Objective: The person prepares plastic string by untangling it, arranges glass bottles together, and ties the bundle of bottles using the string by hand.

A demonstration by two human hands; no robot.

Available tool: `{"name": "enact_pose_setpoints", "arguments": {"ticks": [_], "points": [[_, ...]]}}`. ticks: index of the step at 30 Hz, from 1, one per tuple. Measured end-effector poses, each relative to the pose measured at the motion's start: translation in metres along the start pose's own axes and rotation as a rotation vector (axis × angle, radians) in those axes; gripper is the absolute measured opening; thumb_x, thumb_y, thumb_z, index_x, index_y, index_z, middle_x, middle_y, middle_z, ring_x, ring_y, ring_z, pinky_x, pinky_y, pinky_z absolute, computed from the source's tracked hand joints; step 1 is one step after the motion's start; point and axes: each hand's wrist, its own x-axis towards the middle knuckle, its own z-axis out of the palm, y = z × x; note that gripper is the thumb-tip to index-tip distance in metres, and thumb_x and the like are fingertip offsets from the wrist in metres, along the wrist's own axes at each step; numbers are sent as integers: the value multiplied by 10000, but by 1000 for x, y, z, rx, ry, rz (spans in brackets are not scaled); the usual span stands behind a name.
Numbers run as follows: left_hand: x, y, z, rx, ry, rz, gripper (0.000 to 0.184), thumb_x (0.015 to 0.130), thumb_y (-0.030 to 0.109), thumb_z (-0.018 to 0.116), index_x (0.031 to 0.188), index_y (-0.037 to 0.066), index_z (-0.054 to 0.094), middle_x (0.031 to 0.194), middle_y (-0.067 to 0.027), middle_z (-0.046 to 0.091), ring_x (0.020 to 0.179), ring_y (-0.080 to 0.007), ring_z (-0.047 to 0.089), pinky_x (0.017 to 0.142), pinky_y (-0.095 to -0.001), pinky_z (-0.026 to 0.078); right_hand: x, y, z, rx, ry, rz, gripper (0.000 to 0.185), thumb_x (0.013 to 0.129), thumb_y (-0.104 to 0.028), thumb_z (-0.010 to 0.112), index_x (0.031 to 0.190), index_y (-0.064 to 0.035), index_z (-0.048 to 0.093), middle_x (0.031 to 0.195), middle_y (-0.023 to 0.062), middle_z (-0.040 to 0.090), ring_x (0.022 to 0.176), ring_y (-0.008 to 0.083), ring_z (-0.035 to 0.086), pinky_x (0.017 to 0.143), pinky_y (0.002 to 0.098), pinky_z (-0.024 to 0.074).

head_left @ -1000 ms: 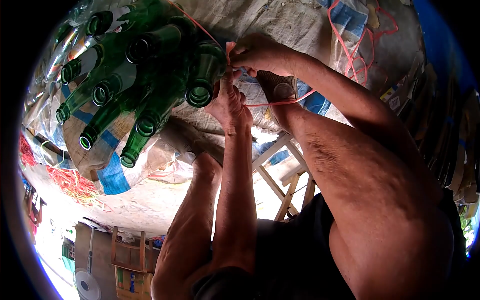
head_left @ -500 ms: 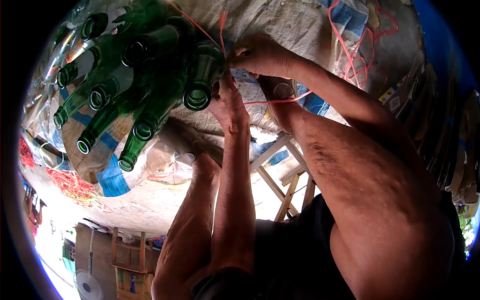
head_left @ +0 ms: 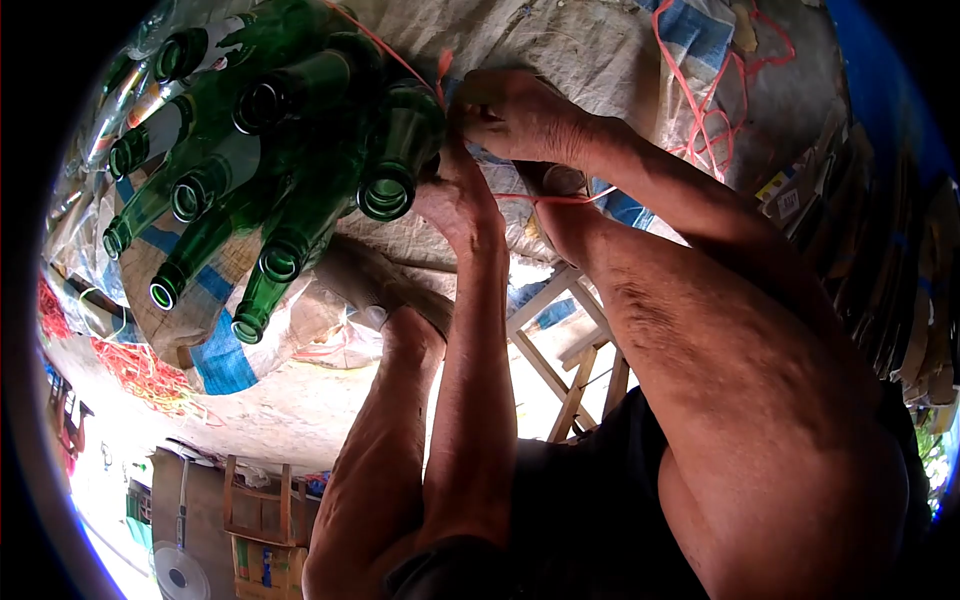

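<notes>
A cluster of green glass bottles (head_left: 300, 85) lies with the open necks toward me at upper left. A thin red plastic string (head_left: 385, 48) runs taut across the bundle to its right side. There my left hand (head_left: 458, 200) is closed on the string, its fingertips partly hidden beside the rightmost bottle (head_left: 392, 150). Just above it my right hand (head_left: 520, 118) is bent at the wrist, its fingers pinched together at the string. A short string end sticks up beside the fingers. Another length of the string passes below my right hand, over my foot.
Loose red string (head_left: 715, 120) trails over sacking (head_left: 580, 40) at upper right. Stacked flat cardboard (head_left: 860, 240) stands along the right. A wooden stool frame (head_left: 560, 350) is below my hands. A tangle of string (head_left: 145, 375) lies at left, near a fan (head_left: 180, 572) and wooden chair (head_left: 262, 510).
The bottles have shifted slightly left. My right hand has turned at the wrist, its knuckles pointing more to the left. The short string end stands lower; my left hand stays beside the bundle.
</notes>
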Motion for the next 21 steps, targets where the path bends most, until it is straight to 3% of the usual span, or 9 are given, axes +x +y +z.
{"name": "enact_pose_setpoints", "arguments": {"ticks": [5,8,10,13,15,18,21], "points": [[-1,5,4,-63,29,-32,162,894,46,697,1039,8,634,950,-54,636,746,-136,558,635,-274,452,5,-5,-8,165,-122,135,159,903,-128,639,1028,-57,708,876,87,708,766,196,692,663,341,578],[0,9,5,-89,37,-68,195,876,13,715,1054,8,637,973,-58,657,749,-135,578,628,-268,474,10,-17,-20,444,-310,596,186,932,-148,628,1063,-47,712,876,72,722,691,129,669,581,300,575],[-1,15,4,-75,28,-123,279,888,-30,710,1147,2,611,1064,-80,671,829,-153,636,683,-263,543,11,-16,-19,523,-290,619,200,934,-156,642,1076,-33,712,857,72,722,647,111,650,537,276,559],[0,22,9,-164,10,-85,257,888,-26,705,1126,4,613,1025,-77,680,805,-155,637,682,-272,541,12,-15,-20,626,-306,660,227,938,-179,663,1093,-20,711,842,75,724,625,102,634,528,260,548],[1,24,9,-149,23,-122,241,889,-31,698,1112,11,617,997,-67,676,788,-147,624,658,-268,523,14,-13,-22,681,-336,685,239,941,-198,676,1098,-22,712,835,72,726,621,100,627,534,255,541],[2,22,9,-141,44,-137,190,874,34,726,1053,12,666,911,-81,701,621,-86,553,500,-229,360,17,-8,-24,735,-379,703,237,942,-226,692,1085,-39,719,820,61,725,612,92,616,534,246,524],[4,19,8,-142,28,-112,164,866,73,746,1011,18,695,858,-87,711,515,-54,496,418,-210,279,18,-5,-22,738,-389,684,214,940,-238,703,1042,-51,723,805,50,722,610,82,609,527,236,504]]}}
